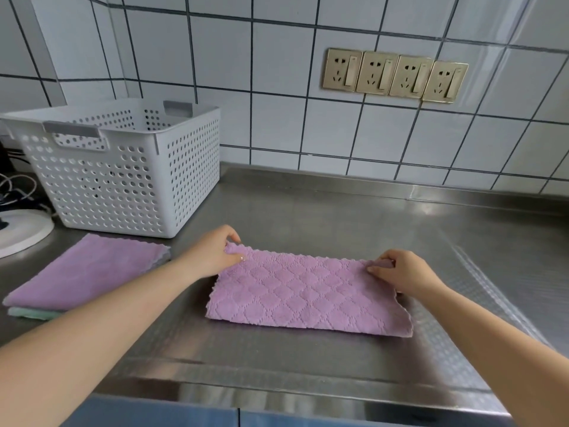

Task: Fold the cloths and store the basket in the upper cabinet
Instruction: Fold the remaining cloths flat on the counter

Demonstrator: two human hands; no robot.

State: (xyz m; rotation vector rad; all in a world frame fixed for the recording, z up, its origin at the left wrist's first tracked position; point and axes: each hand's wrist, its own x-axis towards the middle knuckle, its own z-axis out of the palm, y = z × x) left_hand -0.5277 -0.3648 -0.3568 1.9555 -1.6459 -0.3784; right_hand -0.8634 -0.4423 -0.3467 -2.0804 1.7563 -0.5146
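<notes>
Head view: purple cloth [308,292] lies folded once on worktop [338,217], w/ basket [123,167] back left. Risk: far edges slip out of line if one pinch lets go, so fold goes skew. Left hand [215,254] & right hand [400,272], each grip pinched on a far corner, arms stretched fwd.

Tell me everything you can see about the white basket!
The white plastic basket stands upright on the steel counter, at the back left against the tiled wall. Its walls are dotted with rows of round holes and slope inward toward the bottom. Grey handle pieces sit at the rim on two sides. What shows of its inside looks empty. Neither hand touches it; a stack of folded cloths lies just in front.
</notes>
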